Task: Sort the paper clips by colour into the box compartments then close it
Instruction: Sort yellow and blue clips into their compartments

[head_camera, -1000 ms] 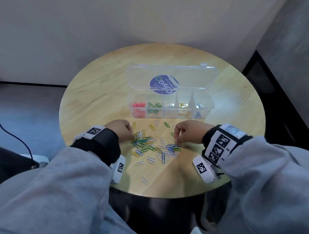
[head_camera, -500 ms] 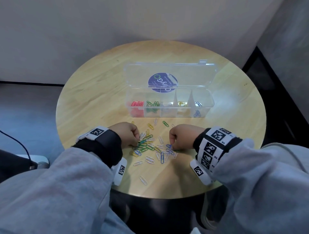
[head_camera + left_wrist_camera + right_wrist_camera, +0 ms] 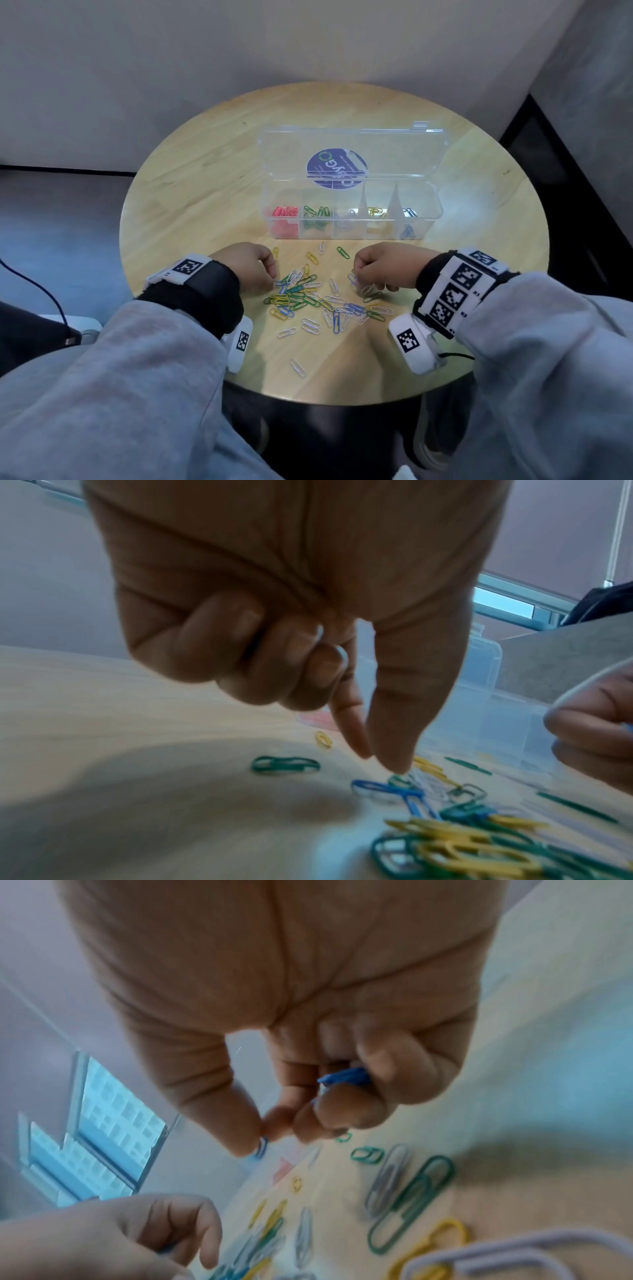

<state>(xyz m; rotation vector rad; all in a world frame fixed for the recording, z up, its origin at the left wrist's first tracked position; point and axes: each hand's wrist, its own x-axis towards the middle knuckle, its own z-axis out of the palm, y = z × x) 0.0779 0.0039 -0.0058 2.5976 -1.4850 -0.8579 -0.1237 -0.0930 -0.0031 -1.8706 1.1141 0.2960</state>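
A loose pile of paper clips (image 3: 318, 301) in green, yellow, blue and white lies on the round wooden table (image 3: 191, 205). Behind it stands the clear box (image 3: 436, 202) with its lid up, holding red (image 3: 285, 212), green (image 3: 317, 214), white, yellow and blue (image 3: 407, 226) clips in separate compartments. My left hand (image 3: 270, 270) is at the pile's left edge; thumb and forefinger (image 3: 378, 762) point down onto clips, and a blue sliver shows among its curled fingers. My right hand (image 3: 356, 274) hovers over the pile's right side, pinching a blue clip (image 3: 262, 1146), with more blue clips (image 3: 346, 1076) in its curled fingers.
Single clips lie scattered between pile and box, such as a green one (image 3: 342, 253), and a white one (image 3: 297, 367) lies near the table's front edge. A dark cable (image 3: 44, 294) runs on the floor at the left. Walls close in behind and to the right.
My right hand has risen a little off the pile with a blue clip between thumb and forefinger. The left hand has edged rightward into the pile.
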